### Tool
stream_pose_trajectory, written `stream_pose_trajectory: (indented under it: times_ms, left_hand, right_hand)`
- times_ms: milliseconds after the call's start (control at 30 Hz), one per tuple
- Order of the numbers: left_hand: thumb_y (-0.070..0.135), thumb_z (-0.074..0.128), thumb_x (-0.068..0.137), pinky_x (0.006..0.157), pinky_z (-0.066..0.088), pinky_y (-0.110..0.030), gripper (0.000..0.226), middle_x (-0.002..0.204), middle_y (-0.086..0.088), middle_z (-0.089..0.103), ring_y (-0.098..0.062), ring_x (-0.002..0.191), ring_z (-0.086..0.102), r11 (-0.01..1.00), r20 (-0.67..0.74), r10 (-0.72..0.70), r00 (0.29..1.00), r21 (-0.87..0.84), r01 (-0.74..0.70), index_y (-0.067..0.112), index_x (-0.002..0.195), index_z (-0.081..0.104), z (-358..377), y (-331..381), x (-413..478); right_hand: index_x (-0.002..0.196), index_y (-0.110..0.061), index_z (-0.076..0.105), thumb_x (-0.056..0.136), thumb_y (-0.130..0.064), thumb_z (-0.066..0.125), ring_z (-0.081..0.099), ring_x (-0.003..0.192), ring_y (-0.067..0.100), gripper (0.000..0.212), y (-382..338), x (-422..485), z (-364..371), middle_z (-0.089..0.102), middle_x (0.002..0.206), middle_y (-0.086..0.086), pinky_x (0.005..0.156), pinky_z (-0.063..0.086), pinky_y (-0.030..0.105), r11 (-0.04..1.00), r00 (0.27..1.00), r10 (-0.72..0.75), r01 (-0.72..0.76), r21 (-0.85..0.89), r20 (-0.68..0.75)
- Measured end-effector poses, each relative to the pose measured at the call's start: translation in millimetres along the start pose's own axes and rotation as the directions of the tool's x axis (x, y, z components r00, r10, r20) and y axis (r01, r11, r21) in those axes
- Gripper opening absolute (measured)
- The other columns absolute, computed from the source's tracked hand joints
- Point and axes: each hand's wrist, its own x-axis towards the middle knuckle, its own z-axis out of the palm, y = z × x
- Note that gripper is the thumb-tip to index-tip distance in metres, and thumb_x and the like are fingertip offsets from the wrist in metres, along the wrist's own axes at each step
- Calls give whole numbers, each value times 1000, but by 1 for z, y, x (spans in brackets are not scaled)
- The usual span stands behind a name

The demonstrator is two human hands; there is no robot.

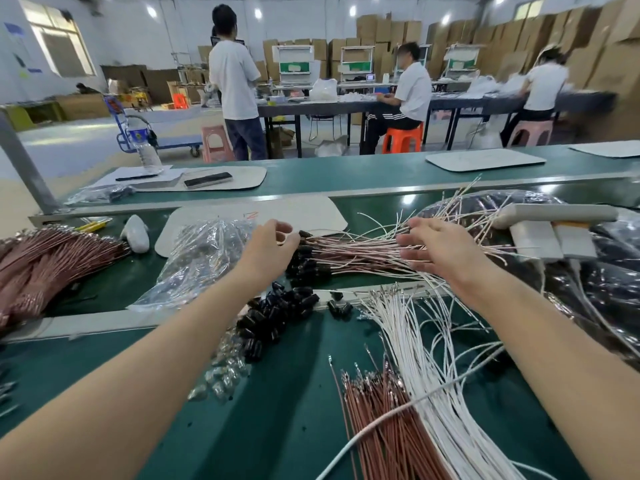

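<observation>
A bundle of thin pink-and-white wires (360, 252) with black connectors (306, 252) on its left end lies across the green belt (114, 282). My left hand (272, 245) is at the connector end, fingers loosely curled, fingertips right beside the topmost connector; no grip shows. My right hand (441, 249) lies over the bundle's right part with its fingers spread and fairly straight, touching the wires.
Loose black connectors (273, 315) and clear plastic pieces (225, 372) lie near me. White wires (426, 372) and copper-coloured wires (384, 420) fan out front right. A clear bag (204, 258), a pink wire pile (45, 261) and a black bag (595, 282) flank the hands. People work at far tables.
</observation>
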Motion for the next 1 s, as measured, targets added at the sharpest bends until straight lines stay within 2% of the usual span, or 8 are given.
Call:
stream_pose_trajectory:
  times_ms: [67, 200, 267, 367, 467, 533, 733, 1000]
  left_hand:
    - [30, 54, 103, 79, 44, -15, 31, 109, 0, 63, -10, 97, 60, 999, 20, 41, 999, 25, -41, 9, 126, 55, -14, -2, -29]
    - [28, 55, 102, 67, 48, -8, 19, 96, 11, 60, 1, 86, 59, 983, 97, 90, 991, 152, -104, 15, 116, 57, -36, -11, -95]
    - [30, 56, 101, 76, 49, -18, 17, 99, 4, 62, -11, 91, 61, 962, 101, 66, 993, 258, -90, 16, 112, 59, -45, -19, -125]
    - [28, 54, 101, 96, 44, -35, 23, 112, -4, 60, -22, 107, 55, 921, 52, 37, 998, 385, -54, 15, 119, 61, -54, -26, -164]
    - [31, 50, 103, 99, 42, -36, 26, 118, -1, 60, -22, 111, 54, 906, 6, 55, 998, 420, -52, 18, 124, 59, -53, -22, -203]
    - [36, 46, 104, 95, 44, -35, 24, 115, 4, 62, -18, 107, 55, 907, 50, 59, 997, 414, -74, 23, 120, 59, -45, -17, -224]
    - [41, 43, 104, 89, 47, -34, 23, 107, 10, 67, -14, 102, 60, 945, 137, 20, 990, 322, -64, 27, 113, 60, -19, -3, -252]
    - [47, 38, 105, 77, 51, -33, 22, 87, 17, 66, -3, 81, 59, 990, 46, 30, 998, 139, -36, 37, 101, 57, -11, -16, -265]
  right_hand:
    - [128, -16, 57, 105, -13, 46, 66, 87, 16, 26, 2, -13, 4, 70, 107, 4, 71, 56, 27, 993, 997, -77, 74, -88, -28]
    - [129, -22, 57, 104, -17, 48, 69, 83, 23, 26, 3, -53, 22, 70, 109, 1, 77, 60, 44, 939, 978, -203, 211, -271, 58]
    - [124, -29, 59, 104, -22, 49, 68, 77, 26, 23, 6, -77, 34, 70, 106, -2, 70, 59, 37, 879, 961, -227, 273, -391, 159]
    - [124, -28, 64, 104, -26, 46, 54, 59, 4, 26, 16, -106, 47, 69, 109, -5, 62, 50, 24, 727, 938, -191, 333, -600, 289]
    - [122, -23, 66, 103, -29, 45, 64, 86, 13, 29, 19, -134, 59, 68, 119, 0, 84, 53, 33, 526, 933, -116, 350, -775, 342]
    - [119, -22, 67, 102, -32, 46, 65, 102, 23, 29, 22, -149, 64, 67, 119, 4, 90, 54, 38, 405, 941, -66, 330, -853, 332]
    - [112, -16, 65, 99, -48, 52, 65, 103, 29, 37, 35, -175, 80, 65, 115, 8, 73, 41, 32, 157, 956, 37, 283, -946, 292]
    - [106, -14, 60, 96, -22, 59, 65, 101, 29, 13, 37, -179, 100, 66, 111, 6, 74, 37, 33, 138, 962, 64, 256, -957, 267]
